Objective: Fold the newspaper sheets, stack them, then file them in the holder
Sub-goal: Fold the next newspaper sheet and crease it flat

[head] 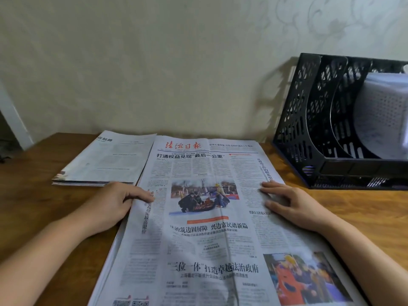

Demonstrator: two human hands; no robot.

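Note:
A newspaper [205, 228] with a red masthead lies full length on the wooden table [33, 206] in front of me. My left hand [114, 204] grips its left edge, the thumb on top of the page. On the right edge rests my right hand [289, 206], fingers spread and lightly bent on the paper. A stack of folded newspapers [106, 162] lies at the back left, partly under the open paper's corner. The black perforated file holder [320, 120] stands at the back right.
A white sheet [382, 111] curls inside the holder's right compartment; its left compartments look empty. A pale patterned wall runs right behind the table. Bare wood shows left of my left hand and in front of the holder.

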